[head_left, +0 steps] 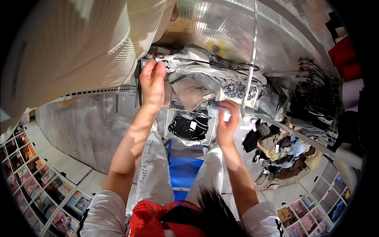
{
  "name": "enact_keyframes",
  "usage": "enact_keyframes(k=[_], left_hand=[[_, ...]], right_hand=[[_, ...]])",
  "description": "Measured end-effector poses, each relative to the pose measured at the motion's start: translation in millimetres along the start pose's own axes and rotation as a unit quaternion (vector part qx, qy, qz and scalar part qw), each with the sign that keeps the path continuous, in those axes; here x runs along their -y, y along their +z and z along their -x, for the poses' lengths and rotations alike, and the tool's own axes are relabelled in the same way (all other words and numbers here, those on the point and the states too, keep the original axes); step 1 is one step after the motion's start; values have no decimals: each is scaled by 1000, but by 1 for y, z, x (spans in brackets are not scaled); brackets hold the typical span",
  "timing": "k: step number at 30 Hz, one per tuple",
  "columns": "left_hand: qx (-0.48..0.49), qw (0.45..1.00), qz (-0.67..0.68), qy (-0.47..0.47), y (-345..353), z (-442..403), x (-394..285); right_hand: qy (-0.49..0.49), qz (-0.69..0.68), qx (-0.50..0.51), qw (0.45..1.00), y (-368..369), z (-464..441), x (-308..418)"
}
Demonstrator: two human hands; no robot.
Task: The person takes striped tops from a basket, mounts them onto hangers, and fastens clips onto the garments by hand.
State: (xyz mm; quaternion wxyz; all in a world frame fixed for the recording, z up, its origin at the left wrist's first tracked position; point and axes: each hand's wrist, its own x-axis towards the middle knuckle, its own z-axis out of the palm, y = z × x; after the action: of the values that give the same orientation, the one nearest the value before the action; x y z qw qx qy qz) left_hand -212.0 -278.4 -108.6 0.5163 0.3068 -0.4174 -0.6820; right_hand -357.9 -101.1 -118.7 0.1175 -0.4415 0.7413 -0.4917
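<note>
My left hand point(153, 81) is raised, with thumb and fingers pinched on the gathered end of a white garment point(213, 71). The garment stretches sideways to the right, and a thin dark hanger point(197, 60) runs along its top. Lower and to the right is my right hand point(228, 124), its fingers blurred, beside a clear box holding a folded black garment point(191, 125) with a white label. Whether this hand holds anything cannot be made out. Behind the white garment lie a bagged beige-brown item point(192, 93) and a bagged patterned item point(239, 90).
A white metal rail point(248, 87) rises right of the hands. Large cream fabric point(79, 47) hangs at upper left. Black hangers point(314, 89) bunch at right, above a heap of mixed clothes point(288, 154). A blue stool point(183, 172) stands between my legs; display cubbies point(47, 189) line the lower left.
</note>
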Motion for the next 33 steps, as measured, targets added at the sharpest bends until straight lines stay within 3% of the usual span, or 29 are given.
enact_keyframes(k=[2, 7, 9, 13, 16, 18, 20, 22, 23, 26, 28, 32, 33], left_hand=[[-18, 1000, -14, 6, 10, 0, -8], [-28, 1000, -7, 4, 10, 4, -11], [-35, 999, -21, 19, 8, 6, -7], [-32, 999, 21, -37, 10, 9, -8], [-57, 997, 34, -32, 17, 3, -11], [-41, 999, 28, -13, 22, 3, -15], [-23, 1000, 7, -9, 18, 0, -15], [-30, 999, -9, -20, 13, -6, -11], [-34, 999, -18, -25, 10, -10, -9], [-34, 997, -60, -28, 12, -17, -9], [-38, 996, -73, -26, 23, -17, -11], [-202, 962, -179, -36, 44, 22, 8], [-116, 962, -245, 24, 36, 36, 31]], right_hand=[[-57, -19, 42, 997, 23, -27, 35], [-70, -221, -19, 973, 86, -83, 81], [-34, -217, 39, 975, 86, -93, 89], [140, -350, -10, 926, 86, -84, 91], [142, -358, -79, 920, 73, -82, 74], [86, -234, -191, 950, 54, -74, 49], [82, -157, -308, 935, 32, -69, 18], [14, 44, -324, 945, -4, -72, 2], [-72, 121, -339, 930, -17, -77, -12], [-129, 344, -125, 922, -60, -96, -15], [-163, 335, -95, 923, -70, -107, -20], [-210, 283, -66, 934, -85, -122, -29], [-193, 263, -58, 943, -85, -123, -31]])
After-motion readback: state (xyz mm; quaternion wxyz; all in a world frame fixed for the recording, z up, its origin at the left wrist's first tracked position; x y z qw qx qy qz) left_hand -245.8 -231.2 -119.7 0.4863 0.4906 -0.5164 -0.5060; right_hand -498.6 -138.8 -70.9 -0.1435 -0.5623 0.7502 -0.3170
